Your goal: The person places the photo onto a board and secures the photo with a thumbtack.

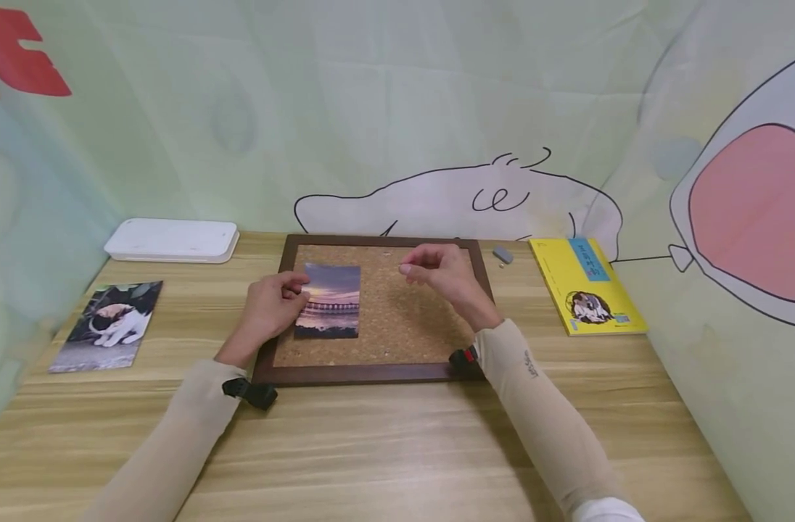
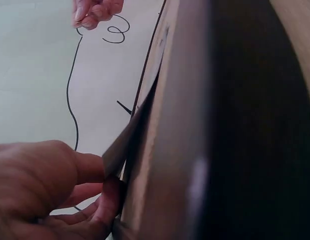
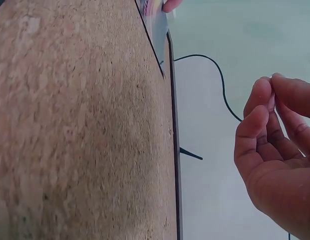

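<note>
My left hand [image 1: 271,308] pinches the left edge of a sunset photo print [image 1: 330,301] between thumb and fingers. The photo lies over the left half of a framed cork board [image 1: 410,341]. Seen from the left wrist, the held edge of the photo [image 2: 125,142] is lifted off the cork and slopes down to it. My right hand [image 1: 443,274] hovers above the board's right half, thumb and index fingertips pinched together. Between them is a tiny thumbtack-like piece, mostly hidden by the fingertips; I cannot tell its exact kind. In the right wrist view the right hand [image 3: 280,145] is clear of the cork.
A cat photo [image 1: 110,326] lies on the table left of the board, with a white flat case [image 1: 172,240] behind it. To the right are a small grey block [image 1: 503,254], a tiny gold-coloured bit [image 1: 501,266] and a yellow book [image 1: 587,286]. A printed curtain rises behind.
</note>
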The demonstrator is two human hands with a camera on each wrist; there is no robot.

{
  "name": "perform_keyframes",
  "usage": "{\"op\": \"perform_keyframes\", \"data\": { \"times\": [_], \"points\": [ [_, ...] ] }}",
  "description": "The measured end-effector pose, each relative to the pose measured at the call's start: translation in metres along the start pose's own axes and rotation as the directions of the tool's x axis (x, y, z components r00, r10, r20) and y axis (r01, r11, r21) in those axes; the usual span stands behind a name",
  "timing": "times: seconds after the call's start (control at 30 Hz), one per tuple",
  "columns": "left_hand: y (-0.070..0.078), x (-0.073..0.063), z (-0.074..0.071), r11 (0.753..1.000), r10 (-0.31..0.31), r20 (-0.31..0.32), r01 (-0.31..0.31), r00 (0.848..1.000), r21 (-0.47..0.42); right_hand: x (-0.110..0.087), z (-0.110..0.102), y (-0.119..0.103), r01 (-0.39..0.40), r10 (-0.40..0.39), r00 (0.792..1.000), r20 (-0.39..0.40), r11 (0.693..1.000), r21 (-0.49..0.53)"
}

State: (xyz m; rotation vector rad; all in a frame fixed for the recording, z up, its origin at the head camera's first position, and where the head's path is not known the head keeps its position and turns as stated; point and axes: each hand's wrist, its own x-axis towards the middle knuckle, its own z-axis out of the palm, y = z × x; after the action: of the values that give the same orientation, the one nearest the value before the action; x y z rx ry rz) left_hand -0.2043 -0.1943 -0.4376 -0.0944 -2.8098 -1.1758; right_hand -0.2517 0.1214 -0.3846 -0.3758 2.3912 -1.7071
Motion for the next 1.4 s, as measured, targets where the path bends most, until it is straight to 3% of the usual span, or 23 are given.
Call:
{"op": "perform_keyframes", "data": {
  "times": [0.4, 0.6, 1.13, 1.4],
  "points": [
    [-0.001, 0.001, 0.005, 0.999, 0.034, -0.048, -0.033, 0.998, 0.034, 0.008, 0.009, -0.002, 0.008, -0.013, 0.998, 0.058, 0.996, 0.085],
    [-0.002, 0.0, 0.007, 0.997, 0.047, -0.061, -0.043, 0.997, 0.061, 0.014, 0.014, -0.008, -0.031, 0.025, 0.995, 0.095, 0.998, 0.061],
    [-0.004, 0.001, 0.008, 0.994, 0.036, -0.034, -0.032, 0.999, 0.109, 0.033, 0.036, -0.021, -0.013, 0.005, 0.986, 0.168, 0.999, 0.044],
    [-0.004, 0.001, 0.008, 0.993, 0.036, -0.031, -0.032, 0.999, 0.113, 0.043, 0.045, -0.017, -0.031, 0.018, 0.983, 0.183, 0.997, 0.072]
  ]
}}
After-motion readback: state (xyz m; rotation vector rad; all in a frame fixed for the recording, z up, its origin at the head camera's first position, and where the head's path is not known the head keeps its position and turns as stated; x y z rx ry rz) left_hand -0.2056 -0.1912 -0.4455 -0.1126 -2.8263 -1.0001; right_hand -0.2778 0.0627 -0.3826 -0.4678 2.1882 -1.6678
